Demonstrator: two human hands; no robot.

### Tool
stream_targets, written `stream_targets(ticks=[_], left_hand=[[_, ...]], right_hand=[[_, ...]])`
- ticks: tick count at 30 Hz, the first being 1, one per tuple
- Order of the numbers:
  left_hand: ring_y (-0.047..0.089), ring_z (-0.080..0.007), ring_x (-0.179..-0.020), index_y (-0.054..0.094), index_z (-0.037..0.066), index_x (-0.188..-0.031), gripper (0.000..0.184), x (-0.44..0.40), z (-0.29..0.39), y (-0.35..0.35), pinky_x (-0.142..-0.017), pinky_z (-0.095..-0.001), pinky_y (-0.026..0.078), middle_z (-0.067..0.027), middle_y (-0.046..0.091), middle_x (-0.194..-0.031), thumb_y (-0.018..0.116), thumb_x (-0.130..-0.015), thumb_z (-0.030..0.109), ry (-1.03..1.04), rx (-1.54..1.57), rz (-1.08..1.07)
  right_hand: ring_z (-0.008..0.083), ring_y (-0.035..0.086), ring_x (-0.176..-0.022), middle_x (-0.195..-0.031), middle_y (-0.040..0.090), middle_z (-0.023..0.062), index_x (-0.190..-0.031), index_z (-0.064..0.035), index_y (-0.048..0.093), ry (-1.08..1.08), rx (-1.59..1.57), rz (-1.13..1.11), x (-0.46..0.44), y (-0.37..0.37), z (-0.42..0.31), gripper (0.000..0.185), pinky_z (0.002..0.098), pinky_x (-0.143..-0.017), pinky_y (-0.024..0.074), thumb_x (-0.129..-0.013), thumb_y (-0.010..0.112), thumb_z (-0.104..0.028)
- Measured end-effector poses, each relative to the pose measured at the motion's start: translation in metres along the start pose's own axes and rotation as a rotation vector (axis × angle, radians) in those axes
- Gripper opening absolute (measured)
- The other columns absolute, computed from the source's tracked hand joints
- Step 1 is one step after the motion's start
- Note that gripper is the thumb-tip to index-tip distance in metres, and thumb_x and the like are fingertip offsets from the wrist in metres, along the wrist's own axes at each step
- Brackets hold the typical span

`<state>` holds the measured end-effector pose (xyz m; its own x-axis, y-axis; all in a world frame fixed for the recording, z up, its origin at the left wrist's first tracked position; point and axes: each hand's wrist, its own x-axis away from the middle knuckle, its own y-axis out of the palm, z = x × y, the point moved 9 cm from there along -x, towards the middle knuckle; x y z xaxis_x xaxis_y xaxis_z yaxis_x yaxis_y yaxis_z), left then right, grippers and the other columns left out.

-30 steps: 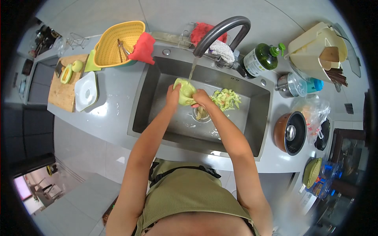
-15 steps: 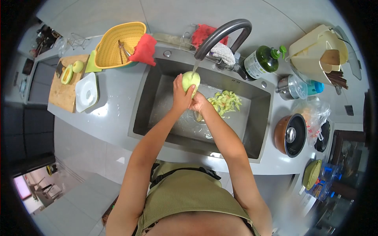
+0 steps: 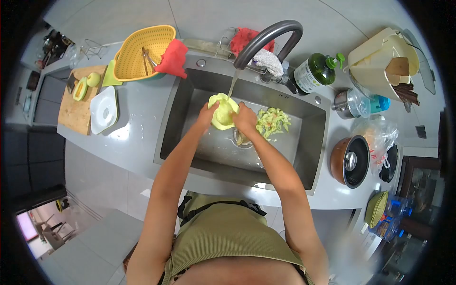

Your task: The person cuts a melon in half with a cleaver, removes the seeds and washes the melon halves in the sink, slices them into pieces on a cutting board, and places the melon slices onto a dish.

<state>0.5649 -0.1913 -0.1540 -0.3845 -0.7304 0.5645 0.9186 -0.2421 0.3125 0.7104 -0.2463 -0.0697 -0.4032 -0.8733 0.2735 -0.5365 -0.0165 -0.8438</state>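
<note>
A pale green, hollowed melon half (image 3: 222,115) is held over the sink (image 3: 209,154), its cut hollow side facing up. Water from the grey faucet (image 3: 268,40) runs down into it. My left hand (image 3: 204,115) grips its left rim, while my right hand (image 3: 245,118) is closed on the right rim. To the right of my right hand, a heap of peelings (image 3: 273,122) lies on the sink floor. The drain (image 3: 242,138) shows just below the melon, with a little scrap in it.
Left on the counter are a cutting board (image 3: 76,114) with cut melon, a white dish (image 3: 103,114), and a yellow basket (image 3: 130,59) with a red cloth (image 3: 173,58). Right of the sink stand a green soap bottle (image 3: 316,71) and a dark-lined pot (image 3: 358,166).
The melon half has tipped from showing its rounded outside to showing its hollow, and sits slightly lower. My hands have moved apart to opposite sides of it.
</note>
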Motion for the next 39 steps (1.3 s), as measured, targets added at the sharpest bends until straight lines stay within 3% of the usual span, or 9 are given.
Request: stream_targets(ticks=[5, 8, 11, 14, 17, 26, 29, 35, 39], left_hand=[[0.054, -0.0244, -0.112, 0.037, 0.012, -0.132, 0.057, 0.008, -0.016, 0.015, -0.092, -0.0425, 0.048, -0.0085, 0.050, -0.123, 0.053, -0.078, 0.003, -0.072, 0.212, -0.222], [0.055, -0.0249, -0.110, 0.038, 0.010, -0.130, 0.058, 0.002, -0.018, 0.016, -0.092, -0.0411, 0.048, -0.0081, 0.051, -0.120, 0.051, -0.074, 0.000, -0.017, 0.296, -0.221], [0.055, -0.0255, -0.109, 0.040, 0.009, -0.128, 0.056, 0.002, -0.014, 0.016, -0.090, -0.0400, 0.050, -0.0093, 0.053, -0.118, 0.051, -0.073, 0.002, 0.010, 0.311, -0.232], [0.056, -0.0264, -0.108, 0.040, 0.008, -0.127, 0.057, 0.006, -0.010, 0.022, -0.090, -0.0400, 0.050, -0.0109, 0.053, -0.117, 0.050, -0.072, 0.002, -0.023, 0.342, -0.245], [0.055, -0.0273, -0.109, 0.040, 0.007, -0.128, 0.058, 0.005, -0.009, 0.023, -0.092, -0.0406, 0.049, -0.0120, 0.054, -0.117, 0.049, -0.071, 0.003, -0.034, 0.353, -0.271], [0.056, -0.0281, -0.110, 0.044, 0.004, -0.126, 0.050, 0.012, -0.006, 0.005, -0.093, -0.0416, 0.048, -0.0138, 0.055, -0.116, 0.046, -0.076, 0.001, 0.017, 0.219, -0.007], [0.057, -0.0276, -0.108, 0.044, 0.004, -0.126, 0.050, 0.008, -0.002, 0.007, -0.092, -0.0413, 0.048, -0.0134, 0.055, -0.116, 0.046, -0.076, -0.001, 0.004, 0.193, 0.038], [0.058, -0.0285, -0.105, 0.046, 0.003, -0.124, 0.045, -0.010, -0.023, -0.011, -0.089, -0.0423, 0.049, -0.0141, 0.055, -0.116, 0.047, -0.079, 0.001, -0.047, 0.092, 0.084], [0.058, -0.0282, -0.106, 0.047, 0.005, -0.125, 0.038, -0.008, -0.038, -0.012, -0.089, -0.0426, 0.050, -0.0149, 0.055, -0.119, 0.047, -0.089, 0.017, -0.286, 0.053, 0.066]], right_hand=[[0.0341, 0.061, -0.100, -0.106, 0.063, 0.0228, -0.113, 0.0006, 0.055, 0.089, 0.116, -0.144, 0.001, -0.011, -0.011, 0.042, 0.0437, -0.084, 0.0479, -0.084, 0.058, -0.030], [0.0293, 0.052, -0.116, -0.124, 0.055, 0.0196, -0.120, 0.0024, 0.053, -0.568, 0.310, 0.515, 0.027, -0.023, -0.053, 0.044, 0.0429, -0.100, 0.0374, -0.088, 0.051, -0.027], [0.0269, 0.041, -0.126, -0.136, 0.044, 0.0189, -0.130, 0.0025, 0.045, -0.897, 0.234, 0.254, 0.050, -0.002, -0.078, 0.049, 0.0432, -0.109, 0.0256, -0.088, 0.047, -0.022], [0.0286, 0.051, -0.116, -0.123, 0.054, 0.0202, -0.127, 0.0026, 0.046, -0.876, 0.140, 0.314, 0.057, -0.008, -0.084, 0.044, 0.0425, -0.109, 0.0277, -0.088, 0.046, -0.018], [0.0310, 0.057, -0.106, -0.105, 0.062, 0.0197, -0.122, 0.0034, 0.049, -0.586, 0.164, -0.157, 0.053, 0.017, -0.075, 0.040, 0.0431, -0.109, 0.0271, -0.086, 0.049, -0.015], [0.0271, 0.062, -0.095, -0.092, 0.064, 0.0192, -0.095, -0.0031, 0.063, -1.118, 0.680, 0.340, 0.079, 0.001, -0.061, 0.024, 0.0398, -0.111, 0.0273, -0.074, 0.059, -0.012], [0.0243, 0.061, -0.099, -0.094, 0.064, 0.0167, -0.090, -0.0050, 0.065, -0.899, 0.763, 0.204, 0.063, 0.023, -0.048, 0.023, 0.0392, -0.113, 0.0236, -0.068, 0.064, -0.010], [0.0224, 0.059, -0.100, -0.088, 0.065, 0.0113, -0.090, -0.0050, 0.066, -0.698, 0.046, -0.096, 0.059, 0.037, -0.038, 0.024, 0.0394, -0.113, 0.0228, -0.067, 0.071, -0.009], [0.0243, 0.062, -0.091, -0.086, 0.066, 0.0105, -0.092, -0.0032, 0.066, -0.792, 0.162, -0.023, 0.060, 0.020, -0.050, 0.028, 0.0386, -0.109, 0.0278, -0.067, 0.075, -0.012]])
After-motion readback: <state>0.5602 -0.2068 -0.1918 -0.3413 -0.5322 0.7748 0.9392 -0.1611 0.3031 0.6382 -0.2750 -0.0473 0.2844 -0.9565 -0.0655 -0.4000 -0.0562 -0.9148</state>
